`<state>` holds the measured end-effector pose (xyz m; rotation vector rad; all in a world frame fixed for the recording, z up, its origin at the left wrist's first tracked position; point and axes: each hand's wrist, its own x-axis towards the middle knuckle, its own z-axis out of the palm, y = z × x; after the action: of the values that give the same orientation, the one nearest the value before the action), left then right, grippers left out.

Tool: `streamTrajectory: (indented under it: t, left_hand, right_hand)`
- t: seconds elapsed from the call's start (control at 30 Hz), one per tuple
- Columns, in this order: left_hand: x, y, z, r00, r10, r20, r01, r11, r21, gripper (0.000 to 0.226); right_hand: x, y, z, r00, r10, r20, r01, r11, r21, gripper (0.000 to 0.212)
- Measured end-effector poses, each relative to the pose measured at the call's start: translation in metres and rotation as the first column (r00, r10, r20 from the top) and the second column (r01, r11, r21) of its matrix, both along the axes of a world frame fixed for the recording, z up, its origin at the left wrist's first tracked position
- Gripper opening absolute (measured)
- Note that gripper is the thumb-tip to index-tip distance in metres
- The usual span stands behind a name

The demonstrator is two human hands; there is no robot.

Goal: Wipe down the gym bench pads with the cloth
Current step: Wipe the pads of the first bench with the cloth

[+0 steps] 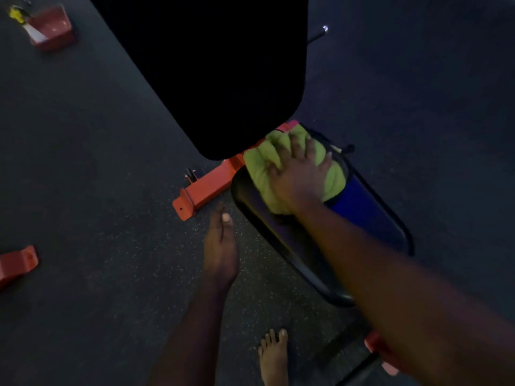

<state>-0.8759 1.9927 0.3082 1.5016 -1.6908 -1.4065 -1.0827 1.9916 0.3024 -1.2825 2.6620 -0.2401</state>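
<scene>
Floor (83, 190): dark speckled rubber, dimly lit. At upper left of the frame stands a red bracket (53, 29), open-topped, with something yellow and white in it; contents cannot be identified. An orange foot (16, 263) sits at lower left.

Upper centre is filled by the black back pad (209, 65), tilted up over the orange frame (209, 185).

Below the frame, the left hand (221, 246) hangs clear of the bench, fingers straight and together, holding nothing. It appears to be kept out of the wiping path.

Right of centre, the green cloth (262, 165) lies bunched on the far end of the seat pad (367, 215), just beside the back pad's lower edge. The right hand (301, 174) lies on top of it, fingers spread and pressing down, not closed round it. That placement suits a flat, pushing wipe.

Judgement: seat pad wipe in hand; back pad not yet being wiped.
</scene>
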Motion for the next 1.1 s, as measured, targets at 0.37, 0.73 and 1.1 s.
streamTrajectory:
  t: [0.37, 0.73, 1.1]
  left_hand:
    - [-0.024, 0.045, 0.009, 0.994, -0.099, 0.051, 0.098, 0.995, 0.029, 0.055]
    - [-0.051, 0.074, 0.011, 0.97, -0.044, 0.237, 0.065, 0.995, -0.08, 0.05]
    - [-0.107, 0.092, 0.012, 0.939, 0.234, 0.253, -0.262, 0.961, 0.084, 0.067]
  right_hand:
    - [-0.024, 0.147, -0.001, 0.998, -0.059, -0.018, 0.059, 0.998, 0.032, 0.059]
    - [0.061, 0.23, -0.004, 0.974, -0.22, 0.043, 0.223, 0.971, -0.084, 0.057]
    - [0.046, 0.234, -0.024, 0.699, -0.533, 0.476, 0.713, 0.568, -0.411, 0.06]
